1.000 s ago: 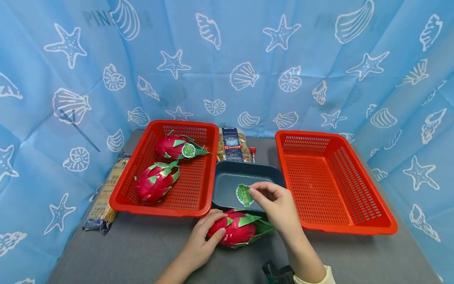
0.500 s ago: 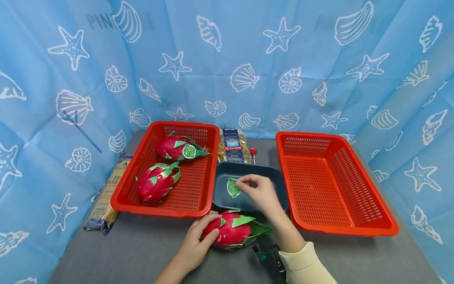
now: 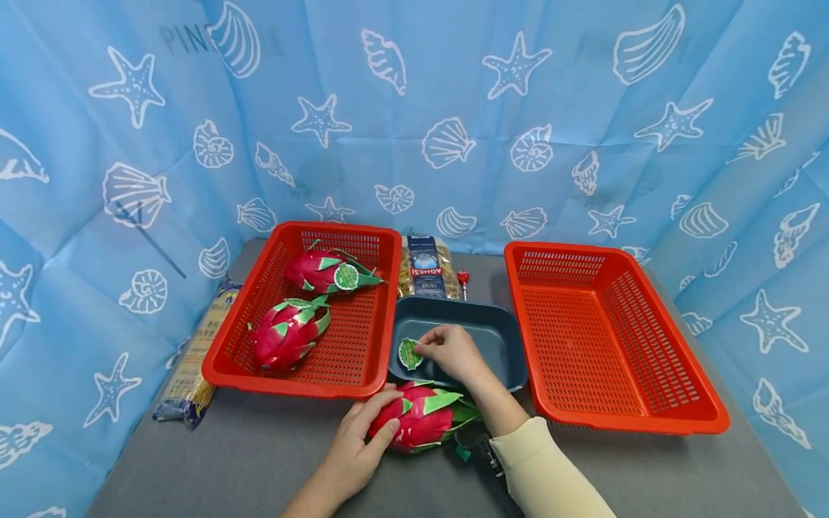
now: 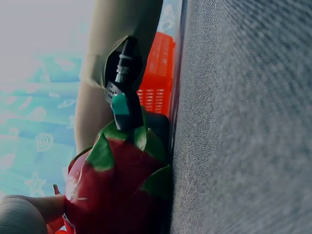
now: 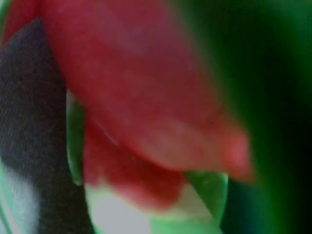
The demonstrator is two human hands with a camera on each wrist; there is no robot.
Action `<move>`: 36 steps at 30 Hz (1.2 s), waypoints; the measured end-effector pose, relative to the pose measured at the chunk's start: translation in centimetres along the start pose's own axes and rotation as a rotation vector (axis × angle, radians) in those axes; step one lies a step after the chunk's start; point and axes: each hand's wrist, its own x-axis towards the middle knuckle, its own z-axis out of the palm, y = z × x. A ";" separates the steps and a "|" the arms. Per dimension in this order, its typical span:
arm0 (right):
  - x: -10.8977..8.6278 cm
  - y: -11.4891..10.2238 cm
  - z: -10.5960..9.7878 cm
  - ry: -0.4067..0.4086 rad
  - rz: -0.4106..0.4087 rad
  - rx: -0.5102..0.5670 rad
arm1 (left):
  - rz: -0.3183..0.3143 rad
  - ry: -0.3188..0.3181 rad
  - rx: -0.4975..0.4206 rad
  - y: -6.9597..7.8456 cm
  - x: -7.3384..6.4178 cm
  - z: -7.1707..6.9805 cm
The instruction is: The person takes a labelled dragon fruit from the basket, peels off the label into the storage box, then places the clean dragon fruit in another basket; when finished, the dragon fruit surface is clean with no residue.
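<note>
While your left hand (image 3: pixel 363 435) grips the left end of the near dragon fruit (image 3: pixel 421 417), your right hand (image 3: pixel 451 352) pinches a green label (image 3: pixel 409 354) between thumb and fingers, over the left, near part of the dark tray (image 3: pixel 495 338). You cannot tell from the head view whether that label touches the tray's floor. Your dragon fruit lies on its side on the grey surface (image 3: pixel 259 467), along the tray's near edge, its leafy end pointing right. Your left fingers lie over its top, with the thumb on the side nearer you; the left wrist view shows the fruit close up. The right wrist view is mostly blurred red and green.

Just left of the tray sits the left basket (image 3: pixel 356 338), red and slatted, holding a front fruit (image 3: pixel 285 338) and a back fruit (image 3: pixel 311 270), each bearing a green label. The right basket (image 3: pixel 570 345), also red, is just right of the tray. Behind the tray you have a pasta bag (image 3: pixel 424 266) and a red lollipop (image 3: pixel 463 278); well to its left, past the left basket, lies a long yellow packet (image 3: pixel 197 352). A blue curtain (image 3: pixel 388 173) with white shells and starfish hangs beyond the tray.
</note>
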 end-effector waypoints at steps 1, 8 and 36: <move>0.1 0.0 0.1 -0.010 0.002 -0.015 | 0.011 0.004 0.007 0.0 0.0 0.0; 0.6 0.1 0.9 -0.045 -0.030 -0.208 | 0.021 0.009 0.013 0.0 0.1 -0.1; -3.5 -1.4 -2.0 0.146 -0.137 -0.264 | 0.020 -0.057 0.002 -0.6 0.3 0.0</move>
